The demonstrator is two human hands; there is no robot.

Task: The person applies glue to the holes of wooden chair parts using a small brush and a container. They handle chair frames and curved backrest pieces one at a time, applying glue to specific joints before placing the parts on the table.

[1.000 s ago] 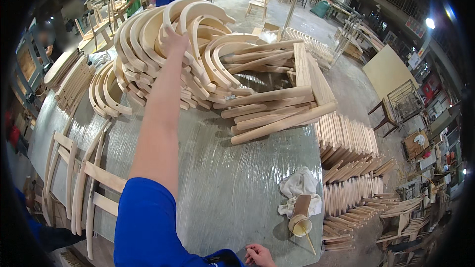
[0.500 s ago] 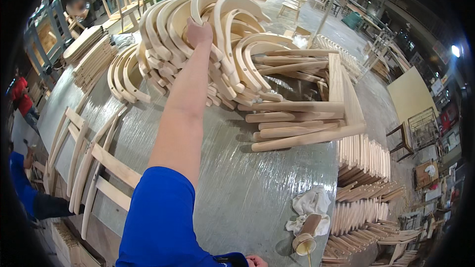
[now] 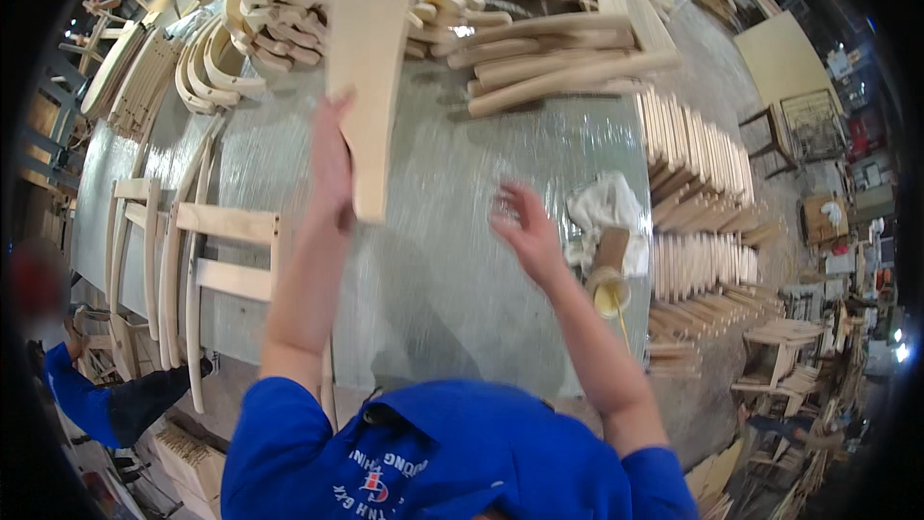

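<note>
— Workshop floor all round, was it, with that big table (image 3: 452, 260) under a shiny plastic sheet?

— Yes. Over it, the left hand (image 3: 332, 169) was clasped round the lower edge of a curved wooden slat (image 3: 371, 67), which stood lifted clear of the sheet, its top running out of view above.

— And the other hand?

— The right hand (image 3: 525, 226) hovered beside it, fingers spread, grasping nothing, a little apart from the slat's lower end.

— How far on did the work look?

— Early, I judged. One piece was up in the air; beyond the left hand a heap of bent wooden parts (image 3: 279, 0) lay untouched, and straight rails (image 3: 558, 67) lay piled further right of it.

— Anything near the right hand?

— A white rag (image 3: 602, 207) and a glue pot with a brush (image 3: 608, 284) just past it, then rows of stacked slats (image 3: 703, 193) at the table's edge. Left of the left hand lay assembled chair frames (image 3: 192, 250).

— And the room?

— More stacked furniture parts on the floor, and a person in blue (image 3: 82, 395) low on the left.
</note>
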